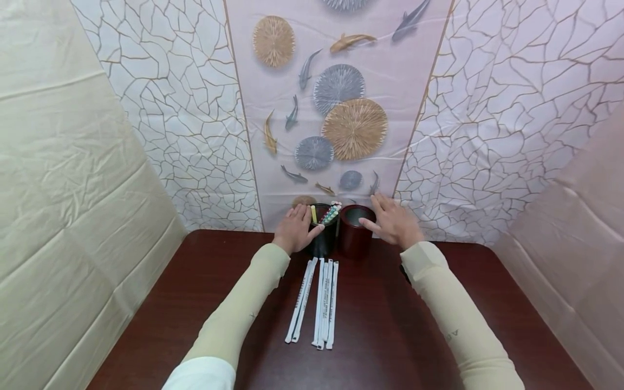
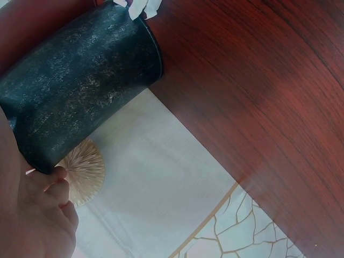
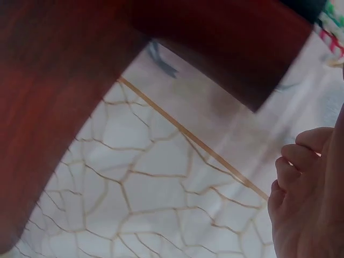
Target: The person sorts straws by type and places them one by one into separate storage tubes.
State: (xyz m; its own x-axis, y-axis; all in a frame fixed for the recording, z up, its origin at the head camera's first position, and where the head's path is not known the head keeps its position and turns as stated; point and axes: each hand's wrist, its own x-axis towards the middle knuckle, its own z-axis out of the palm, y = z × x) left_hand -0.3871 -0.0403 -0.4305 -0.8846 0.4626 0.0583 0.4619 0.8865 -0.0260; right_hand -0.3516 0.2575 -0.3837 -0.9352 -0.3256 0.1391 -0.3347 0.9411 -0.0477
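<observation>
At the back of the table stand a black cup (image 1: 322, 241) and, just to its right, a dark red cup (image 1: 357, 234). Several sticks (image 1: 332, 213) with coloured patterns, one plain yellow, poke out of the black cup. My left hand (image 1: 294, 226) lies along that cup's left side near the rim, its fingers fairly straight and the thumb stretched across the front. On the other side, my right hand (image 1: 394, 223) hovers beside the red cup, fingers extended, thumb near its rim; the right wrist view shows a gap between fingers and cup. Nothing is visible inside the red cup.
Several long, narrow white printed strips (image 1: 325, 303) lie on the dark red wooden table (image 1: 234, 325) in front of the cups, in two groups. Behind the cups hangs a patterned cloth (image 1: 341, 179), with beige cloth (image 1: 73, 244) at the sides.
</observation>
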